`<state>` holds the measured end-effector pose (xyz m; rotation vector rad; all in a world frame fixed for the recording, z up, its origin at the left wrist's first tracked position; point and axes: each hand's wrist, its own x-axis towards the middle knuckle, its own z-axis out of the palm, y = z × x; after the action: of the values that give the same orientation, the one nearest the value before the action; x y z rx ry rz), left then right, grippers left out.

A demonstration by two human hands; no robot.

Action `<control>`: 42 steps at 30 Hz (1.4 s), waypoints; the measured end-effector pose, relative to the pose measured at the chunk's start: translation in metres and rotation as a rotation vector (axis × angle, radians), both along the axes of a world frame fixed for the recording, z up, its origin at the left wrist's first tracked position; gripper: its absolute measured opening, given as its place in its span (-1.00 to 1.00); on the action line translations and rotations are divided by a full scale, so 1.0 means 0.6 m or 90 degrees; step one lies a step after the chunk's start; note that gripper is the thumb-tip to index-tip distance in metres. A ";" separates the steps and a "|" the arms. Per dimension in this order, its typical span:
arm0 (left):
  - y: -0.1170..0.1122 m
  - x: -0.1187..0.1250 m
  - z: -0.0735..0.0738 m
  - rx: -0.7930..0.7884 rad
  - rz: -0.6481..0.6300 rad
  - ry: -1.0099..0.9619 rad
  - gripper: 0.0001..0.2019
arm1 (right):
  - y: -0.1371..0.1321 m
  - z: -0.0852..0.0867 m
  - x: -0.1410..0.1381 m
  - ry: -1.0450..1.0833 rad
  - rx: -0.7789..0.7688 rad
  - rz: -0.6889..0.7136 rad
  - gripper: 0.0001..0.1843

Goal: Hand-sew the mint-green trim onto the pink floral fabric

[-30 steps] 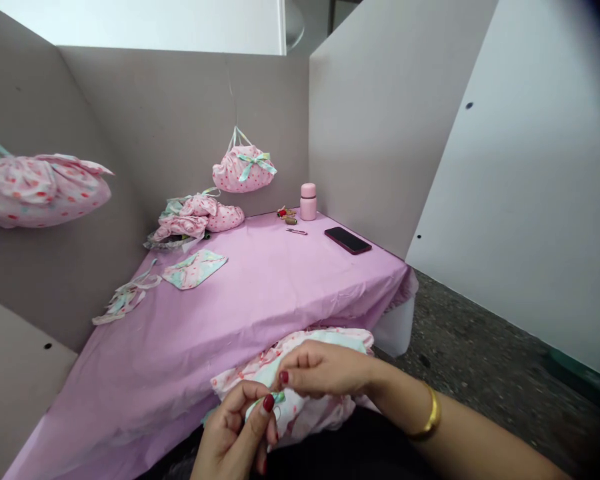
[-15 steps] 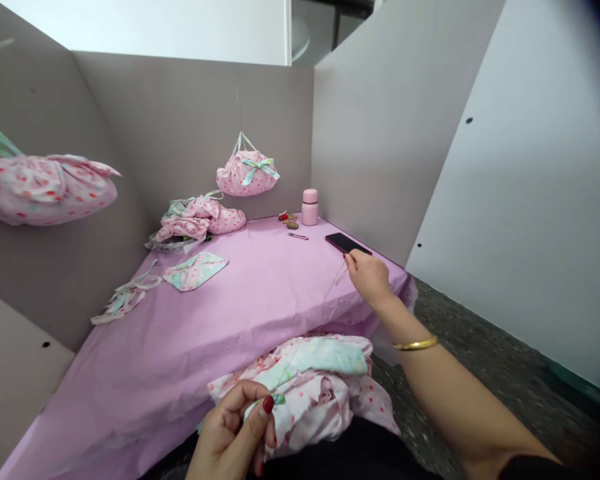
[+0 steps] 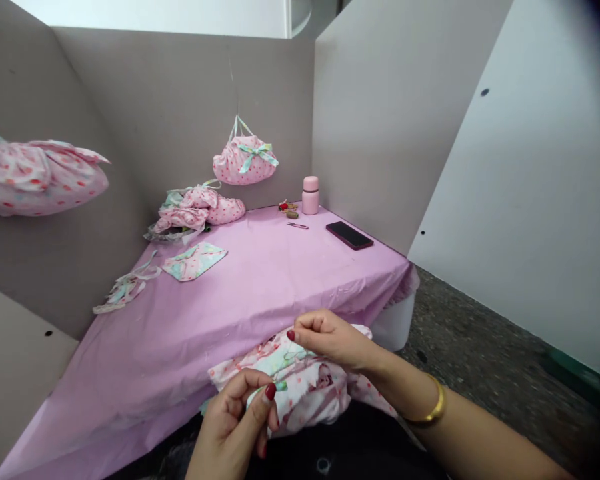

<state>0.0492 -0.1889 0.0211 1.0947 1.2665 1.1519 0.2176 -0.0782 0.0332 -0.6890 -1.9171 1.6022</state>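
Note:
My left hand [image 3: 243,417] is low in the middle, thumb and fingers pinched on a small green-and-white fabric strip [image 3: 281,386]. Just beyond it, my right hand [image 3: 330,337] is closed in a pinch with sewing thread [image 3: 294,357] looping below the fingers. Any needle at its fingertips is too small to make out. Under both hands, a bunched pink polka-dot cloth [image 3: 307,407] with pale green parts lies over my lap. Whether the strip is joined to this cloth is hidden by the left fingers.
On the purple-covered table [image 3: 260,257] are a phone [image 3: 350,235], a pink flask [image 3: 310,196], thread snips [image 3: 298,225], thread spools [image 3: 291,213], a folded fabric piece [image 3: 195,261], fabric straps [image 3: 127,290] and a cloth pile [image 3: 195,212]. Two polka-dot bundles [image 3: 246,159] hang by the grey partitions [image 3: 180,100].
My right hand has come back from beside the phone, leftward and down, to just above the cloth. The thread now loops over the cloth. My left hand keeps its pinch.

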 end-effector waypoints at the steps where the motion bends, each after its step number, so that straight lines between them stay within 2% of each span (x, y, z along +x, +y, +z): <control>1: -0.001 0.001 0.000 0.000 0.004 0.002 -0.70 | 0.005 -0.001 0.000 -0.019 0.032 -0.043 -0.59; 6: -0.001 0.003 0.003 0.004 0.008 0.016 -0.69 | 0.004 -0.006 -0.012 -0.135 0.284 -0.169 -0.62; 8: -0.001 0.003 0.003 0.003 0.014 0.011 -0.70 | -0.006 -0.005 -0.014 -0.155 0.336 -0.202 -0.75; 9: 0.000 0.003 0.002 0.002 0.019 0.007 -0.70 | -0.011 -0.004 -0.014 -0.156 0.335 -0.215 -0.82; 11: 0.000 0.001 0.001 0.003 0.025 0.003 -0.71 | -0.024 0.001 -0.012 -0.148 0.321 -0.206 -0.82; 15: 0.001 -0.003 -0.001 0.017 0.009 0.008 -0.76 | -0.048 0.012 -0.008 -0.134 0.326 -0.052 -0.77; 17: 0.001 -0.004 -0.001 0.024 0.000 0.017 -0.78 | -0.056 0.014 -0.009 -0.124 0.333 -0.012 -0.79; 24: -0.001 -0.005 0.004 0.040 0.061 0.075 -0.82 | -0.054 0.014 -0.005 -0.117 0.458 -0.013 -0.76; 28: -0.002 -0.004 0.006 0.049 0.107 0.099 -0.86 | -0.051 0.013 0.001 -0.103 0.498 -0.015 -0.74; 32: -0.004 -0.008 0.001 0.063 0.086 0.166 -0.86 | -0.054 0.008 0.003 -0.100 0.537 -0.013 -0.74; 36: -0.004 -0.012 -0.005 0.054 0.085 0.158 -0.82 | -0.055 0.004 0.002 -0.099 0.559 -0.028 -0.75; 40: -0.001 -0.016 -0.003 0.089 0.041 0.231 -0.83 | -0.054 0.005 0.001 -0.095 0.571 -0.042 -0.70; 42: -0.001 -0.018 0.000 0.108 0.053 0.260 -0.83 | -0.053 0.005 0.000 -0.094 0.579 -0.044 -0.68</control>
<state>0.0386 -0.1893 0.0209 1.4684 1.5598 1.1498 0.2176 -0.1101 0.0362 -0.4615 -2.3834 0.5060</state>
